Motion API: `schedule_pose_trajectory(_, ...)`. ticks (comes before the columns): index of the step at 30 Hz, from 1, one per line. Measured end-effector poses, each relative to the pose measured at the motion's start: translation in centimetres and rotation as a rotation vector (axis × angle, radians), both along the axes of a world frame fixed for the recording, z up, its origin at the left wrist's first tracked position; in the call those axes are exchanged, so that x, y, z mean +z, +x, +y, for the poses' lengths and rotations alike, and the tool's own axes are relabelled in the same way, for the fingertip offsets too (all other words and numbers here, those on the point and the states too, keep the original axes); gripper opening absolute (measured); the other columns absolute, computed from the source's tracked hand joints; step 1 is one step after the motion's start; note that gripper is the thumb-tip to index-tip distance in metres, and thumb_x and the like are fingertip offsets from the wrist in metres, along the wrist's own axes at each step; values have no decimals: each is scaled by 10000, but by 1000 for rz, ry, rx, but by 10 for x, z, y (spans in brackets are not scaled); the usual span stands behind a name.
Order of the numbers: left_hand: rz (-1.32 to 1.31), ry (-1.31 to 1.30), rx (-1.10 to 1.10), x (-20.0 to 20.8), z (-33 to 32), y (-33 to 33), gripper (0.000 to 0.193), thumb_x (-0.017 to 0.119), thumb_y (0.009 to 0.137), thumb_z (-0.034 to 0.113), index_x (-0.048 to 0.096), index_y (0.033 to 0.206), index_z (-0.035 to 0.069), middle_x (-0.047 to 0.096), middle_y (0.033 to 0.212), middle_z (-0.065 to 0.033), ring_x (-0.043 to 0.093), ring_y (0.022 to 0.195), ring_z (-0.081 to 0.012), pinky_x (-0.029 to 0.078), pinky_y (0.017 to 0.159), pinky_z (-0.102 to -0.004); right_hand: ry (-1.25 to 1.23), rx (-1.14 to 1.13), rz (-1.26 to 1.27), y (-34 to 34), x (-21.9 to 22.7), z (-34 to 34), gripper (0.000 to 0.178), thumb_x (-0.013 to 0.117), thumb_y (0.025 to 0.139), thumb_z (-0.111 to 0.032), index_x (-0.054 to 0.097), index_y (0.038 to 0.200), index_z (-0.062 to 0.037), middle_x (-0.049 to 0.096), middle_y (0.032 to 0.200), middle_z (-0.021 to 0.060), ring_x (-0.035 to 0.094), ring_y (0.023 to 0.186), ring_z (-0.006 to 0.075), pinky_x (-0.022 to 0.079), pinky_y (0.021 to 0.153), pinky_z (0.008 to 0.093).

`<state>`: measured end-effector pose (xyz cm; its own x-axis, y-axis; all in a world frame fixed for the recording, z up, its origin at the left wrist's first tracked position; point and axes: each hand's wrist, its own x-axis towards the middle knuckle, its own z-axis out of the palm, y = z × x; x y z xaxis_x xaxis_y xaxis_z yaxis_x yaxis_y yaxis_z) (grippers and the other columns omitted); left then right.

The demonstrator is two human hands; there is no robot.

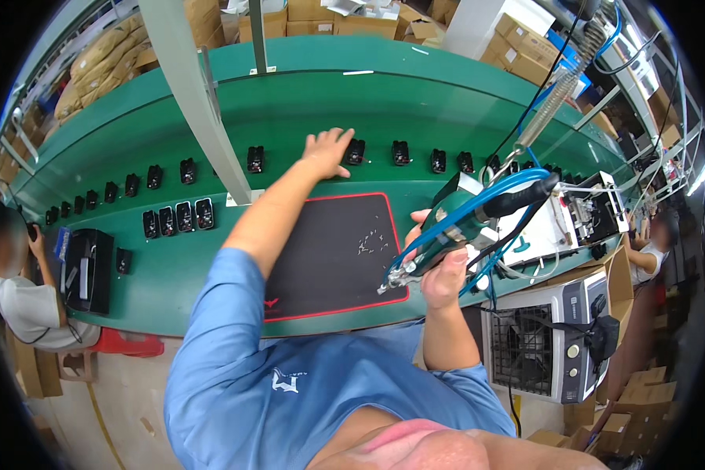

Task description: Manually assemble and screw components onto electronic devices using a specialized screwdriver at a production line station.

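Observation:
My left hand (328, 153) reaches out over the green belt with its fingers spread and nothing seen in them. Just right of its fingertips stands a small black housing (356, 152); whether they touch is hard to tell. My right hand (444, 280) is wrapped round a green power screwdriver (446, 227) with a black end and blue hose, its metal tip pointing down to the left. Below that tip lies a black mat (313, 258) with a red edge, and small loose screws (372, 243) are scattered on its right part.
More black housings (256, 159) stand in a row along the belt. Several others (183, 215) sit together left of the mat. A grey post (188, 86) rises beside my left arm. A coil spring (552, 110) hangs above the screwdriver. A white machine (552, 227) stands right; co-workers sit at both sides.

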<state>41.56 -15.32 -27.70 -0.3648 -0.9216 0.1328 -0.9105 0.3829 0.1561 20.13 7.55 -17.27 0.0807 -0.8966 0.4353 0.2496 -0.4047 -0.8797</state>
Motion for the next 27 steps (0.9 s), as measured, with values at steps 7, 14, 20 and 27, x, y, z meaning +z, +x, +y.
schedule_pose_trajectory(7,276,-47,-80,-41,-3,-16,808,844,686,321,471,1355,66,501,1300,-115,502,1219,-295,355,995,-483,44,24,-79,-4,-20,22,871,499,879,-692,491,1237,103,572,1199,213,588,682,152,514,604,302)
schedule_pose_trajectory(14,559,51,-174,16,205,26,716,802,737,298,494,1330,42,497,1249,-124,487,1194,-299,349,990,-417,-11,14,-130,23,-9,1,864,475,883,-701,477,1255,79,594,896,125,576,722,143,492,613,278)
schedule_pose_trajectory(20,715,49,-28,-20,264,19,836,865,645,321,498,1357,84,528,1229,-113,492,1180,-289,335,994,-401,-151,144,-74,72,18,-19,927,322,881,-772,353,1383,7,616,977,180,581,712,165,511,566,287)
schedule_pose_trajectory(27,732,16,-29,-24,268,18,751,869,616,362,557,1246,98,573,1201,-61,512,1126,-267,324,944,-384,-106,75,-6,95,6,2,930,283,889,-774,480,1170,91,617,801,145,583,614,168,485,514,275)
